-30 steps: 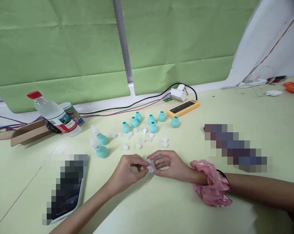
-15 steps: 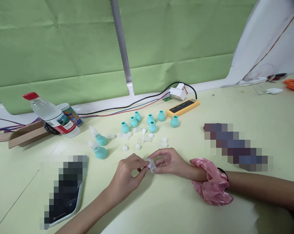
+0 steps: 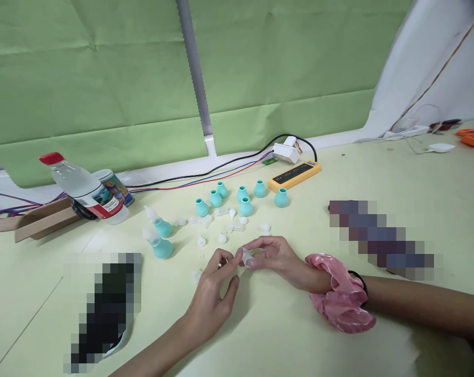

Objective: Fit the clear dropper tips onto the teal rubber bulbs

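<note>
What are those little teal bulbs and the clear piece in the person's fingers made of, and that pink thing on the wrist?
The teal bulbs look like soft matte rubber or silicone: rounded, with no sharp glare. The clear piece, pinched in the right hand, seems to be translucent plastic, as light passes through it. The pink scrunchie is probably satin-like fabric, gathered in folds with a soft sheen.

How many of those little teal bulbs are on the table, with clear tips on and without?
Teal bulbs without a tip: 6
Teal bulbs with a clear tip fitted: 2
Total: 8
The right hand holds one loose clear tip; the left hand is beside it.
</note>
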`<action>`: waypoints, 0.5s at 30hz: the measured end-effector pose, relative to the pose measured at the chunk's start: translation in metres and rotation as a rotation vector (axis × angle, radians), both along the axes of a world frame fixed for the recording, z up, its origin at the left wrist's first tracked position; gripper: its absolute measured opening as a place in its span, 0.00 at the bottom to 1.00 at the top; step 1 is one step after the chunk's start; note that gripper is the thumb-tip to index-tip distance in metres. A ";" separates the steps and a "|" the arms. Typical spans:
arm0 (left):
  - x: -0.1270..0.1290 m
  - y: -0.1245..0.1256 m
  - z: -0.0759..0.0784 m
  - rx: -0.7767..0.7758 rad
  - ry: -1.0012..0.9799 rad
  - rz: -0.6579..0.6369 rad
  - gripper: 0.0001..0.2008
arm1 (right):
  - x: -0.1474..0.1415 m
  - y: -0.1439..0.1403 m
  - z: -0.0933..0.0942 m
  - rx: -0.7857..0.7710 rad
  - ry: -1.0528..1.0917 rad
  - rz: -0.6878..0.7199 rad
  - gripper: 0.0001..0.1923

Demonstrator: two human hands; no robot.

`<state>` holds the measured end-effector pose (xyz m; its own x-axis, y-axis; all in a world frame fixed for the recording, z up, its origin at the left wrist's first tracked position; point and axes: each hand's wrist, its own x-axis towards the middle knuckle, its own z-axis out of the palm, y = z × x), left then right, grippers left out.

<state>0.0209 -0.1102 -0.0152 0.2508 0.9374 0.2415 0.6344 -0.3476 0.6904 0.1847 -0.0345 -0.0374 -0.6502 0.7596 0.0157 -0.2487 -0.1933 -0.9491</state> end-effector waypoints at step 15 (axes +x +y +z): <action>0.014 -0.017 0.033 -0.516 -0.890 -0.187 0.19 | 0.007 -0.032 0.048 1.340 0.102 -0.338 0.09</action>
<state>0.0353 -0.1273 0.0181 0.3302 0.9439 -0.0086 -0.2090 0.0820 0.9745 0.1914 -0.0669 0.0106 -0.3914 0.2457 0.8868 -0.1792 0.9249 -0.3353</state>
